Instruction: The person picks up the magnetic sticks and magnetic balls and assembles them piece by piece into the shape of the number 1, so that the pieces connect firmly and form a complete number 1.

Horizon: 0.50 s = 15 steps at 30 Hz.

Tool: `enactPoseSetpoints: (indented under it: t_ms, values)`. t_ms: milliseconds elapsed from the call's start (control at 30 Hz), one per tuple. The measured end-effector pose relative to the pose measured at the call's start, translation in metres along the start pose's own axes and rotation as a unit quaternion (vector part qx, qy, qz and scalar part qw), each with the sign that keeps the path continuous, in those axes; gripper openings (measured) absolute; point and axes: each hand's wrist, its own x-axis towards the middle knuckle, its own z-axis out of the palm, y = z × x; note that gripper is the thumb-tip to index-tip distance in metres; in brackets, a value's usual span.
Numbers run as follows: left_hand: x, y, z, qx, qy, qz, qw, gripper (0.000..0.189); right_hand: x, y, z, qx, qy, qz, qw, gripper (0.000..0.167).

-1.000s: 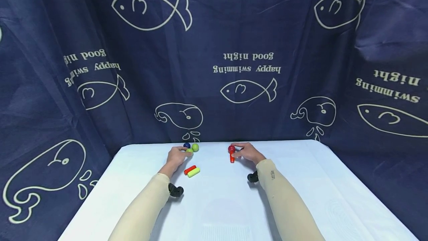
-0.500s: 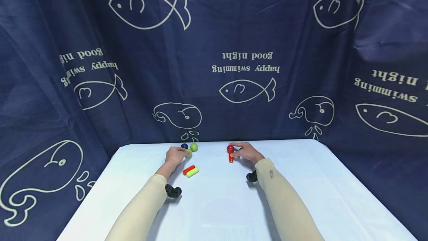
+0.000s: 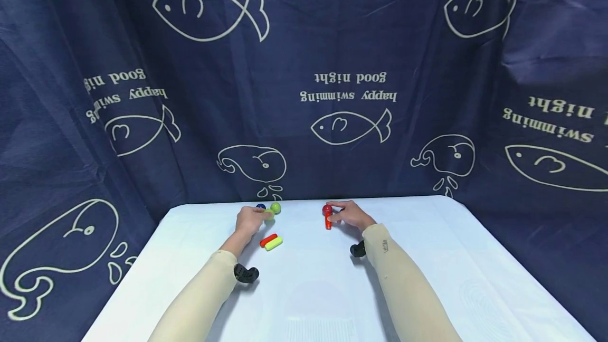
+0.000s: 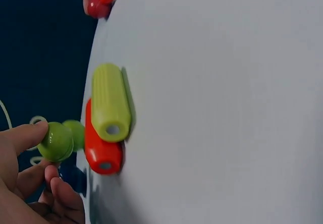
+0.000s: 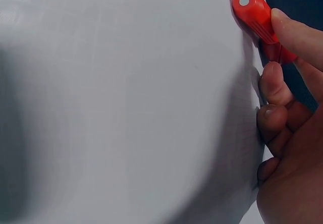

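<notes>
The left hand (image 3: 249, 220) pinches a green ball (image 4: 55, 142); the right hand (image 3: 352, 214), at its three o'clock, pinches a red ball-ended handle (image 5: 255, 18).

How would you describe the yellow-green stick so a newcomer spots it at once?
On the white table, find the left hand; just nearer the person, two sticks lie side by side. The yellow-green stick differs from the red stick in colour, and from the green balls in its long shape.

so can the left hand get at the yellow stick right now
Probably yes: nothing covers the yellow stick, and the left hand is near, though it pinches a green ball it would likely have to release first.
</notes>
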Motion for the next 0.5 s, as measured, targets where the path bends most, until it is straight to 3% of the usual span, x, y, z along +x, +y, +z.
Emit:
enactPoseSetpoints:
  t_ms: [200, 500]
  values:
    - [-0.008, 0.011, 0.003, -0.018, 0.001, 0.013, 0.9998, 0.037, 0.0, -0.001, 0.0, -0.006, 0.0, 0.004, 1.0, 0.059]
    - [-0.014, 0.015, 0.009, -0.024, -0.011, 0.019, 0.9995, 0.041, 0.0, -0.002, 0.001, -0.007, 0.005, -0.002, 1.0, 0.062]
